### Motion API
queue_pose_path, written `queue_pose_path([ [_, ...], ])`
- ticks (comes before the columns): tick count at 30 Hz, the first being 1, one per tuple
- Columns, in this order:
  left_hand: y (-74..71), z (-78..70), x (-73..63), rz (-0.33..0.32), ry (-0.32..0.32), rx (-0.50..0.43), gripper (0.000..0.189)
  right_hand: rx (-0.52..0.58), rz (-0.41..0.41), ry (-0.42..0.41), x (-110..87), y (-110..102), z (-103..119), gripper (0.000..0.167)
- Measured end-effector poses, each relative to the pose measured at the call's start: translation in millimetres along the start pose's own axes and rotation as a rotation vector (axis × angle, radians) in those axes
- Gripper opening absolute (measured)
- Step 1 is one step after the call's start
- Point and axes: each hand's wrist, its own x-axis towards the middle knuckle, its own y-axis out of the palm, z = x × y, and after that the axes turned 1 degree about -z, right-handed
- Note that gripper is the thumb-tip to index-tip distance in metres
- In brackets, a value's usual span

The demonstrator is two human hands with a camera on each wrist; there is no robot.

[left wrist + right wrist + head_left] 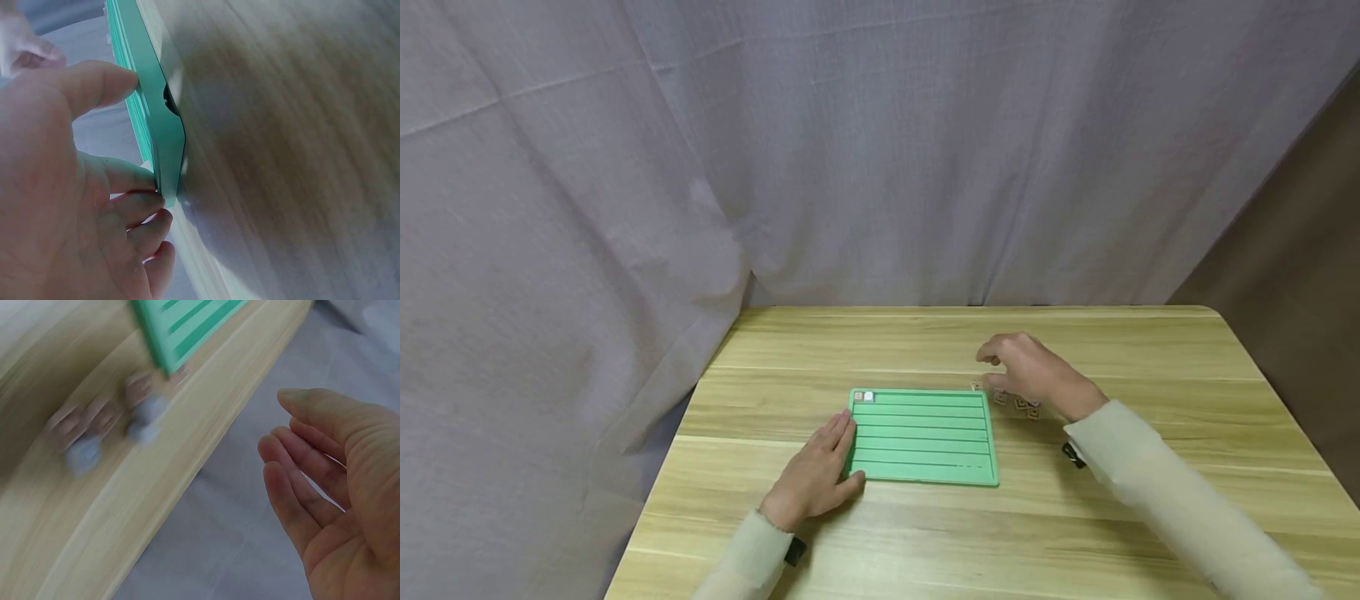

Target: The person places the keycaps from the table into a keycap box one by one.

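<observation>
A green grooved tray (922, 434) lies flat on the table. My left hand (815, 477) rests along its left side, fingers nearly straight and the thumb at the near left corner; the left wrist view has the fingertips touching the tray's edge (167, 147). In the tray's far left corner sit a tan square tile (859, 397) and a white one (868, 397). Above several loose small tiles (1021, 403) hovers my right hand (1036, 371), fingers gently bent. Nothing shows between its thumb and fingers in the right wrist view, where the loose tan tiles (139, 389) and pale grey pieces (84, 455) look blurred.
The wooden table (917, 533) extends on all sides of the tray. A grey curtain (880, 167) hangs behind its far edge and down the left side. One loose tile (977, 386) lies close by the tray's far right corner.
</observation>
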Motion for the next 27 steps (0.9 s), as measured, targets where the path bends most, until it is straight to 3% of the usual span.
queue_pose_path([
  [6,-3.2,-0.9,-0.8,0.005,-0.005,-0.011,0.079,-0.043,-0.004,0.017,-29.3,-7.2,-30.0,0.031],
  [12,-3.7,1.1,-0.4,-0.001,0.002,0.001,0.079,-0.041,-0.004,0.009,-46.4,-5.6,-54.6,0.028],
  [19,-1.8,2.5,-0.2,-0.004,0.004,-0.005,0.08,0.014,0.035,0.017,-53.6,6.6,-76.2,0.033],
  [27,-1.7,1.1,-0.8,0.013,-0.009,-0.005,0.08,-0.037,0.071,-0.004,-50.7,20.6,-85.8,0.023],
])
